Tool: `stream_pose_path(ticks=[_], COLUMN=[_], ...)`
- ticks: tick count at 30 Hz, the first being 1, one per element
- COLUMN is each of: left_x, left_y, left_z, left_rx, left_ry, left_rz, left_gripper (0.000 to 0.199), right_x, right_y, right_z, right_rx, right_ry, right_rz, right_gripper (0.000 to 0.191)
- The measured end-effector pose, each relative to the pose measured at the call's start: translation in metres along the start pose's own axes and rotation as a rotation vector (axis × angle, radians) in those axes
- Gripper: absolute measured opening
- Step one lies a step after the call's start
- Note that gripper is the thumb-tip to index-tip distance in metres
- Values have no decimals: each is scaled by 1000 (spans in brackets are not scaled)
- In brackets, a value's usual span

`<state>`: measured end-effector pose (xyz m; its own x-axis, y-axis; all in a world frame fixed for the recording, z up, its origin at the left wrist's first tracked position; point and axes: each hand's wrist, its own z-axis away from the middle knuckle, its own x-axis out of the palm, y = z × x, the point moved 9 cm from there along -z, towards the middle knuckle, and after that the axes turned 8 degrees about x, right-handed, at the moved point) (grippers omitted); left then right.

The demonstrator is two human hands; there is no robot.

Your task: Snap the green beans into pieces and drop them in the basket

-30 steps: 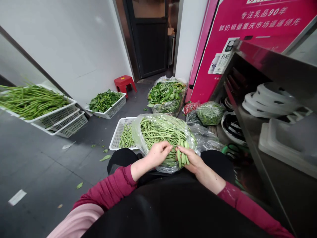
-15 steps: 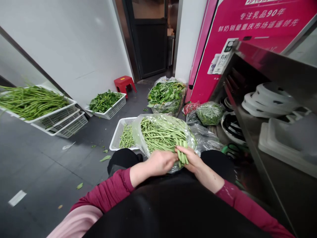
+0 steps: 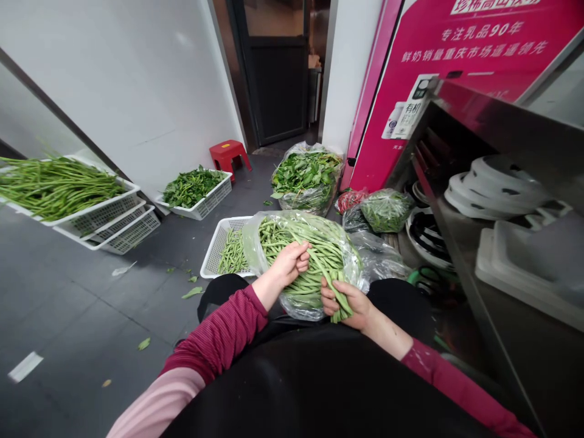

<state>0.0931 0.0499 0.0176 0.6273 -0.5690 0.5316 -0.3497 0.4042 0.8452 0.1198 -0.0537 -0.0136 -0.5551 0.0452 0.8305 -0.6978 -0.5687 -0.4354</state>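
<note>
Long green beans [image 3: 274, 236] fill a clear plastic bag [image 3: 255, 246] between my knees. My right hand [image 3: 349, 304] is closed around a small bundle of green beans [image 3: 338, 299] at the near right side of the bag. Over the bag's middle, my left hand [image 3: 292, 263] pinches the upper end of a long green bean that runs down to the bundle in my right hand. Left of the bag, partly behind it, a white perforated basket [image 3: 210, 255] holds short pieces of green bean [image 3: 233, 252].
Stacked white baskets [image 3: 130, 231] with long green stalks stand at the left. Farther back are a basket of leafy greens [image 3: 194, 187], a red stool [image 3: 229, 157] and a bag of leaves [image 3: 308, 173]. A metal shelf [image 3: 474, 267] borders the right side.
My left hand has moved up and away from my right hand, drawing a bean out long over the bag. My right hand has turned slightly and stays closed on the bundle.
</note>
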Motion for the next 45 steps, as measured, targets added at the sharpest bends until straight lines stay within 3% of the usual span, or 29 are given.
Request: stream_pose_path(ticks=[6, 10, 15, 17, 20, 23, 27, 33, 36, 39, 42, 45], left_x=[-7, 7, 8, 10, 16, 16, 14, -5, -7, 15, 40, 36], left_y=[26, 41, 49, 48, 27, 2, -16, 11, 30, 48, 42, 21], left_z=[17, 44, 68, 69, 58, 47, 39, 23, 31, 54, 68, 65], left_rx=[217, 300, 296, 275, 127, -17, -106, 49, 179, 337, 339, 220], left_ry=[171, 190, 308, 275, 136, 74, 10, 76, 161, 150, 20, -18], left_rz=[-359, -610, -558, -531, -457, -336, -190, -78, -279, -561, -636, -600], left_gripper=[28, 27, 28, 29, 31, 33, 33, 29, 26, 25, 23, 24], right_x=[-14, -21, -33, -44, -45, -28, -10, -7, -17, -37, -53, -46], right_y=[-11, -16, -41, -51, -36, -3, 13, 15, 7, -6, -9, 5], right_z=[-4, -4, 6, 12, 6, -5, -10, -6, -5, -6, -5, -7], right_rx=[-105, -182, -315, -366, -195, 53, 116, 128, 53, -56, -74, 65], right_ry=[148, 242, 279, 346, 361, 260, 125, 140, 215, 309, 373, 303], right_rz=[-71, -113, -169, -175, -128, -42, -30, -38, -64, -147, -160, -50], right_gripper=[13, 17, 21, 24, 19, 22, 17, 12, 13, 14, 15, 14])
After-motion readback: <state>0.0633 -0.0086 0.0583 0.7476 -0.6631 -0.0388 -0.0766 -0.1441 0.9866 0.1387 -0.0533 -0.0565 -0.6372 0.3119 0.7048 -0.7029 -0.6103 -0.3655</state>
